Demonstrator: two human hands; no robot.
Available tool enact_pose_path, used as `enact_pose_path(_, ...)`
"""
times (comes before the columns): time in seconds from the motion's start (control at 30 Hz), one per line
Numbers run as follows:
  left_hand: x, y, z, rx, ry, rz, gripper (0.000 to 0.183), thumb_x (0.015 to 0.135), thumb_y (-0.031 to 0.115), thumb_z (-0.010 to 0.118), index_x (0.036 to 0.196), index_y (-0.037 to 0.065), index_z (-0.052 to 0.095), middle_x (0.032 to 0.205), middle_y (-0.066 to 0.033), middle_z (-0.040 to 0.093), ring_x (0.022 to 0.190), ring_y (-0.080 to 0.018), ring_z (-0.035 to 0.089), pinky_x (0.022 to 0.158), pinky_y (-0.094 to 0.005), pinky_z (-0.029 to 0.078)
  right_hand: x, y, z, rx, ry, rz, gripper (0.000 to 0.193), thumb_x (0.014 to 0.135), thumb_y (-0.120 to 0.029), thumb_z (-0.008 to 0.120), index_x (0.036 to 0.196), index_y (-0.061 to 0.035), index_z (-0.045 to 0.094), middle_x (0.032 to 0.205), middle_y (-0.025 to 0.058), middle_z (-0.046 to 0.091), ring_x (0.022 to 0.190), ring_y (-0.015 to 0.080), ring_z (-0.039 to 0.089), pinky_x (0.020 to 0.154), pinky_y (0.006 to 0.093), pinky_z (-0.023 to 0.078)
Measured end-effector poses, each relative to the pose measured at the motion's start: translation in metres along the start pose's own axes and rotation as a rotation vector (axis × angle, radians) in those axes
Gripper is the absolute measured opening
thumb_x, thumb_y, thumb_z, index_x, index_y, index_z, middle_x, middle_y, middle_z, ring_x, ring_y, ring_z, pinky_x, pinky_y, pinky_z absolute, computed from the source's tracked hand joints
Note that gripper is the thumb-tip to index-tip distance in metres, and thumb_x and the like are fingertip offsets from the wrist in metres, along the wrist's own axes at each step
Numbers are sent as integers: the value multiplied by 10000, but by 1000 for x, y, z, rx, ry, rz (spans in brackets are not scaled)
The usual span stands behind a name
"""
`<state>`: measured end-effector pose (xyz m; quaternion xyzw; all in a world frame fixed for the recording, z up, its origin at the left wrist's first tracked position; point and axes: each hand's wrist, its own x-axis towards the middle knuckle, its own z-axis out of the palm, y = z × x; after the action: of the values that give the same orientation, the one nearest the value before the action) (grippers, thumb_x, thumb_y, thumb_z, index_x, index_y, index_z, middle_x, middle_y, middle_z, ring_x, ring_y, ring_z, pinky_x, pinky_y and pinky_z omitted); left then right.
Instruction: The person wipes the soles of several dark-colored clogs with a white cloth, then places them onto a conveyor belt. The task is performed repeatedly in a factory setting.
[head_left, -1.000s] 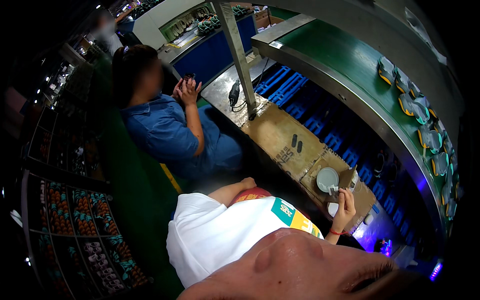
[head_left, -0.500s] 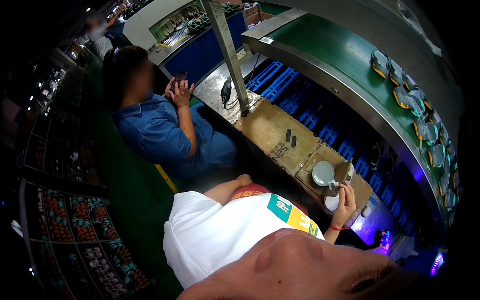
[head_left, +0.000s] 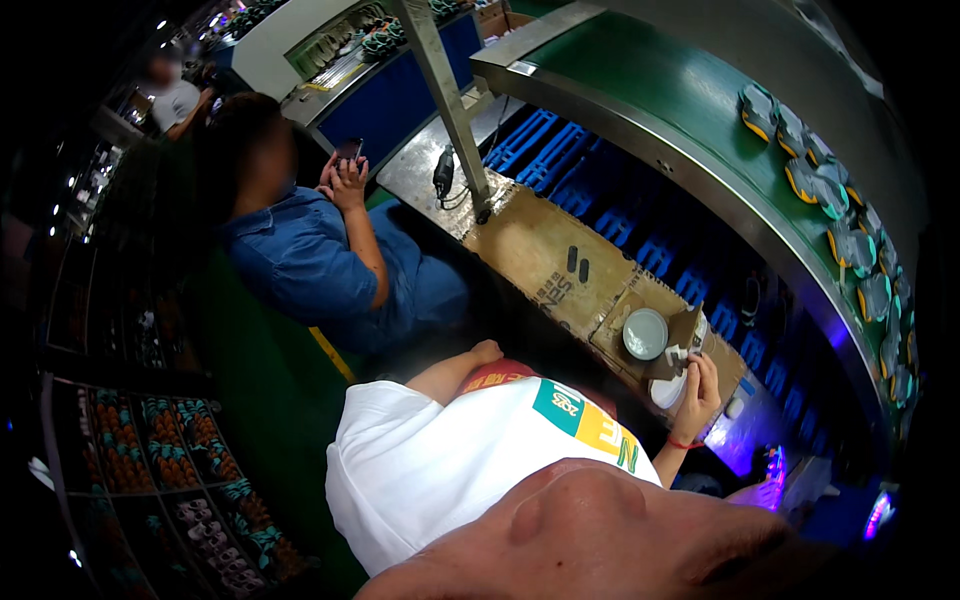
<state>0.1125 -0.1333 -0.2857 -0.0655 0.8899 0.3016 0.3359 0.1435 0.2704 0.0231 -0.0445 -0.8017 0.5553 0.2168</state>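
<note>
Near the bench's front edge, my right hand point(head_left: 698, 392) is closed in a pinch on a small white piece point(head_left: 677, 356), whose exact kind I cannot make out. It is just right of a round white dish point(head_left: 645, 333) with a pale inside. The dish sits in an open cardboard box point(head_left: 609, 325). A second round white thing point(head_left: 664, 391) lies below my fingers, partly covered by the hand. My left hand point(head_left: 487, 352) is at my waist, by a red cloth point(head_left: 497, 374); its fingers are mostly hidden.
Flattened cardboard point(head_left: 530, 250) covers the metal bench. Behind it are blue slatted rollers point(head_left: 600, 215) and a raised green conveyor point(head_left: 640, 85) carrying grey shoe parts point(head_left: 852, 247). A metal post point(head_left: 440, 100) rises from the bench. To the left, a co-worker in blue point(head_left: 300, 250) holds a phone point(head_left: 350, 149).
My right hand and the small white piece have shifted slightly toward the dish's near side. The co-worker's hands and phone appear a little farther left. My left hand has hardly moved.
</note>
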Motion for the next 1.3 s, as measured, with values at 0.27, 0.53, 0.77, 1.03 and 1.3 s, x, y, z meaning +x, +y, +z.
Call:
enact_pose_path(0.27, -9, 24, -12, -24, 32, -28, 285, 760, 281, 594, 862, 44, 715, 928, -202, 670, 912, -334, 649, 834, -397, 494, 8, 25, -25, -98, 146, 20, 149, 884, -43, 578, 984, 14, 671, 1060, 129, 638, 1012, 223, 593, 886, 299, 434)
enact_pose_path(0.53, 7, -5, 1, -46, -11, 0, 316, 767, 319, 632, 944, 65, 695, 979, -169, 676, 953, -303, 642, 837, -372, 491, 18, 38, -37, -123, 300, 57, 158, 901, -72, 577, 999, -1, 677, 948, 63, 665, 773, 108, 604, 696, 224, 482)
enact_pose_path(0.77, 6, -9, 0, -48, -19, 17, 314, 777, 316, 620, 943, 59, 689, 984, -170, 673, 956, -295, 639, 842, -363, 485, 7, 97, -44, -438, 361, 306, 229, 869, -251, 624, 962, -48, 679, 799, 96, 684, 643, 160, 622, 589, 293, 469)
enact_pose_path(1.03, 1, -14, -4, -33, 22, 49, 289, 788, 311, 627, 921, 61, 686, 955, -173, 676, 940, -308, 643, 823, -383, 489, -18, 168, -22, -638, 265, 276, 237, 861, -265, 592, 898, -41, 660, 791, 179, 661, 724, 360, 645, 649, 435, 486)
enact_pose_path(1.3, -9, 1, -6, -57, 58, -59, 295, 776, 283, 630, 900, 26, 705, 987, -173, 670, 944, -295, 640, 846, -367, 480, -31, 200, -13, -662, 251, 431, 199, 762, -227, 713, 898, -83, 695, 929, 209, 579, 932, 367, 540, 896, 451, 416)
